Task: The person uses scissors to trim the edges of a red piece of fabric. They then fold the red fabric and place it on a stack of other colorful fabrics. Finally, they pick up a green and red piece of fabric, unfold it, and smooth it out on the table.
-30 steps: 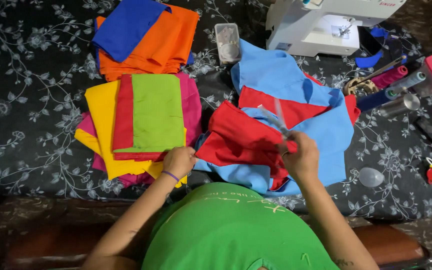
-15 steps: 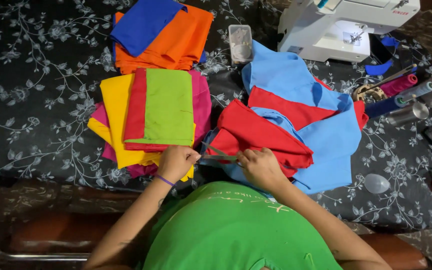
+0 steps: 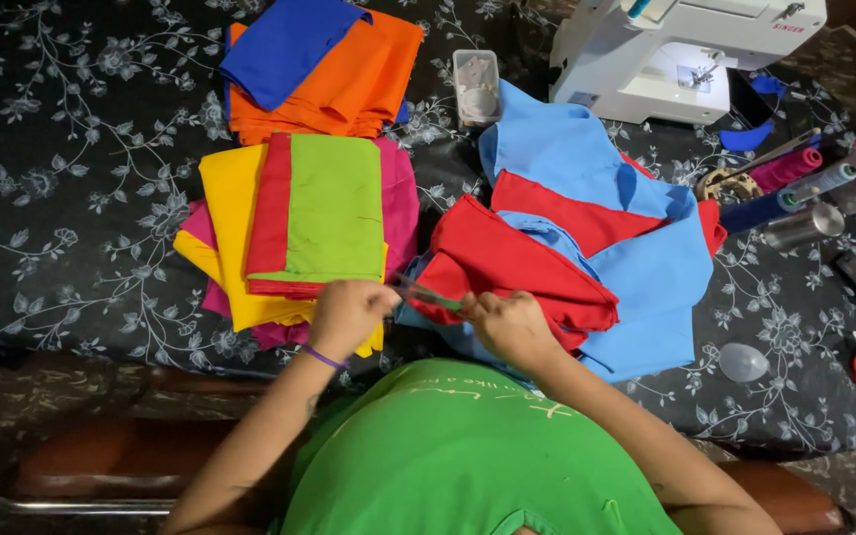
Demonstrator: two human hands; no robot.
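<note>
Both hands meet at the near edge of the table. The left hand is closed, fingers pinched on one end of a thin green strip, and the right hand is curled shut on the other end, so the strip runs short and tight between them (what exactly it is, too small to tell). It sits just off the corner of the red cloth, which lies folded on the light blue cloth, right in front of the person. To the left, a folded pile of green, red, yellow and pink, and beyond it an orange and blue pile; those look finished with. The red and blue piece is rumpled and looks like work in hand. The sewing machine stands at the far right, thread spools beside it.
</note>
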